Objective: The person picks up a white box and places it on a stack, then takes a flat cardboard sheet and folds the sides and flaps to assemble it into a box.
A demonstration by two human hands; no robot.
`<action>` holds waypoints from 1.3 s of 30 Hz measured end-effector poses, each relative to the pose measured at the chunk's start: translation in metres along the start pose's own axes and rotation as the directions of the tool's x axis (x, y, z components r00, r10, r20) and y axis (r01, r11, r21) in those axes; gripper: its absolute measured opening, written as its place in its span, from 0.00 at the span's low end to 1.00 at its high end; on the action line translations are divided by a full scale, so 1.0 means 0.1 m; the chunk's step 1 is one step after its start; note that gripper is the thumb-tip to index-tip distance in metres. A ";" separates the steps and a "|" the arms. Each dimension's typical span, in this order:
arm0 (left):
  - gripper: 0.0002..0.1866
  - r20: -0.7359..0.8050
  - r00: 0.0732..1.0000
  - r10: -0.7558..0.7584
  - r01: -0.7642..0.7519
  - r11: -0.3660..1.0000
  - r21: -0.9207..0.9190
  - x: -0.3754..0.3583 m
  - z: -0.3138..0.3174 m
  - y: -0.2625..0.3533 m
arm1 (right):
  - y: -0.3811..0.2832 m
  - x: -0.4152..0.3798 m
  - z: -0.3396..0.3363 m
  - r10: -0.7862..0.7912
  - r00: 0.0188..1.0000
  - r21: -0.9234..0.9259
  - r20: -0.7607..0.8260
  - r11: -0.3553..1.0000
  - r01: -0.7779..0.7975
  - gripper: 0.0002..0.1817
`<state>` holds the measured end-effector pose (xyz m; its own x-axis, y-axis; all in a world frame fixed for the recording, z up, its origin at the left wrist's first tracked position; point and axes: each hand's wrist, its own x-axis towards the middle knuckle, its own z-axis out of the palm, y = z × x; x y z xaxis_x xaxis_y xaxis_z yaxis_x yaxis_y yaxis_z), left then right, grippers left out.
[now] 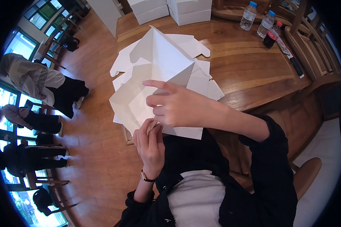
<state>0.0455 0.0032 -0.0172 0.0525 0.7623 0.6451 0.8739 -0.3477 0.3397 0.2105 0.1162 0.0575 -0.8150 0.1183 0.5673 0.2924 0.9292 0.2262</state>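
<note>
A partly folded white cardboard box (138, 81) sits in front of me, its lid panel raised at the far side and its side walls standing. At the near corner of the box, my left hand (149, 145) is closed, fingertips pinching the cardboard. My right hand (170, 104) reaches over the near wall from the right. Its index finger points out over the inside, while the other fingers curl at the same corner, close to the left fingertips. The right thumb is hidden. Beneath the box lie several flat white cardboard blanks (202, 85).
Folded white boxes (189, 17) stand stacked at the far edge of the wooden table (238, 68). Two water bottles (248, 16), a cola bottle (272, 34) and a box cutter (291, 58) are at the right. Wooden chairs (310, 45) adjoin. Several people (38, 81) stand left.
</note>
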 end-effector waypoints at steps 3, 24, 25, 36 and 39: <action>0.14 -0.003 1.000 0.027 -0.027 1.000 -0.002 0.02 -0.01 0.00 | -0.04 0.03 -0.05 -0.007 0.997 0.036 0.080 0.999 0.005 0.01; 0.25 -0.039 0.999 -0.029 0.021 0.979 -0.203 -0.12 -0.08 -0.14 | -0.22 -0.07 -0.05 -0.044 0.913 -0.140 -0.405 0.990 -0.014 0.16; 0.26 -0.045 0.998 -0.040 0.026 0.961 -0.275 -0.09 -0.10 -0.13 | -0.21 -0.13 -0.06 0.008 0.878 -0.103 -0.478 0.993 -0.066 0.19; 0.19 0.199 0.980 -0.026 0.058 0.986 -0.158 0.24 -0.53 -0.22 | -0.62 -0.71 0.17 0.769 0.566 0.835 0.297 0.078 -0.544 0.49; 0.15 0.226 0.974 -0.023 0.078 0.968 -0.238 0.26 -0.52 -0.21 | -0.66 -0.67 0.12 0.701 0.601 0.806 0.384 0.064 -0.589 0.47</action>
<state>0.0040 0.0022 0.0281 0.1400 0.8738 0.4658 0.7355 -0.4067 0.5419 0.2392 0.0511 -0.0049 -0.4771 0.8569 0.1953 0.0957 0.2716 -0.9576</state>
